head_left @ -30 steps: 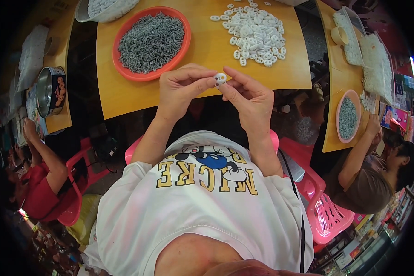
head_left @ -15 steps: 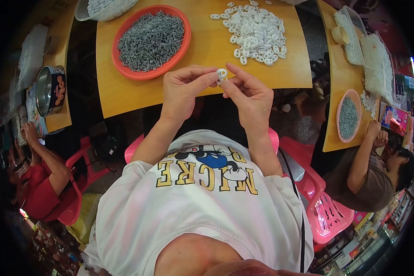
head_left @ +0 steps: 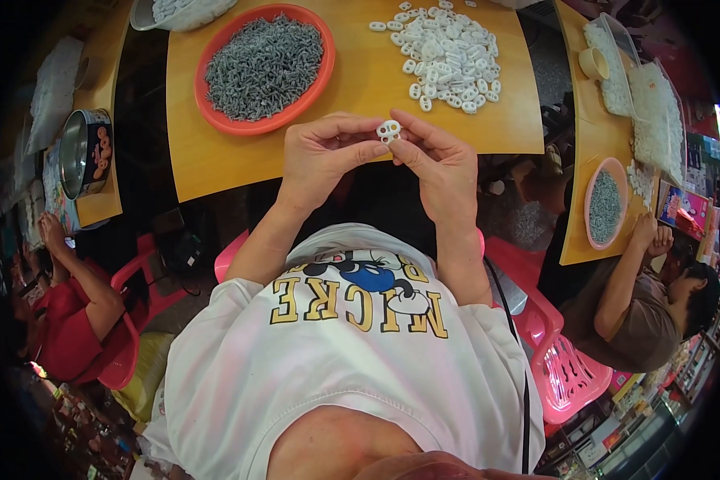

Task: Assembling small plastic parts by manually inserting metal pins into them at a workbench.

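So compared with half a second back, the little white piece (head_left: 389, 133) has been turned: it was edge-up with its holes stacked, and now a broader face shows with what looks like 4 holes in a 2 by 2 layout. The thumb of the left hand (head_left: 316, 156) has slid a bit lower too. The right hand (head_left: 446, 164) has barely budged.

Grip-wise, it's a narrow fingertip pinch with both hands on the same piece. Left fingertips touch its left side, right thumb sits against its lower right, right index is up just beside it. It's pretty much midway between the hands, so neither is really nearer. Long axis? Can't tell, and can't tell if it's 1 part or 2 pressed together.

It's held up in front of the near edge of the yellow table (head_left: 368, 92). The loose pile of white pieces (head_left: 448, 60) is beyond and to the right, the orange-red bowl (head_left: 329, 76) of grey screw-like bits (head_left: 264, 68) beyond and to the left.
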Motion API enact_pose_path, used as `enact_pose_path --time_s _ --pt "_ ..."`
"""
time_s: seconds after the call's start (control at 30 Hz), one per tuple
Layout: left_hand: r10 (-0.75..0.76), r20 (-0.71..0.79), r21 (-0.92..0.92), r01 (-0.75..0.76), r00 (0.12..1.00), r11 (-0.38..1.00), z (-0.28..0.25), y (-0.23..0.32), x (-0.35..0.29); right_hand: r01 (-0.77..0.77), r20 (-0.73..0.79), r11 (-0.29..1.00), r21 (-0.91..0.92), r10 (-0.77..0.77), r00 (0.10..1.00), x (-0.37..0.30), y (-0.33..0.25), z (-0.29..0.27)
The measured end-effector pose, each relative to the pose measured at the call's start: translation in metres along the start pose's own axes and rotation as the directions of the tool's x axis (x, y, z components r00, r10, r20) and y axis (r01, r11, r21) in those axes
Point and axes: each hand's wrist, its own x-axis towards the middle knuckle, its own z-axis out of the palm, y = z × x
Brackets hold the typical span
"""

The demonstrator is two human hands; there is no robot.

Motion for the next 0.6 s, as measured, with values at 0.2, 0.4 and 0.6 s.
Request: enact_pose_path --time_s 0.2,0.4,0.6 --pt "0.064 0.056 0.103 -0.069 0.996 0.992 -0.004 -0.0011 -0.0005 0.003 0.046 1.0 -0.007 -0.002 0.999 -0.0018 -0.0012 -0.0026" --pt "0.084 0.092 0.114 -0.094 0.992 0.989 -0.0029 0.0012 -0.0008 0.09 0.017 0.995 -0.037 -0.089 0.996 -0.0044 0.0018 0.0" --pt "0.269 0.189 0.286 -0.315 0.944 0.905 -0.0068 -0.0003 0.0001 0.24 0.047 0.966 -0.098 -0.236 0.971 -0.0087 0.0067 0.0016"
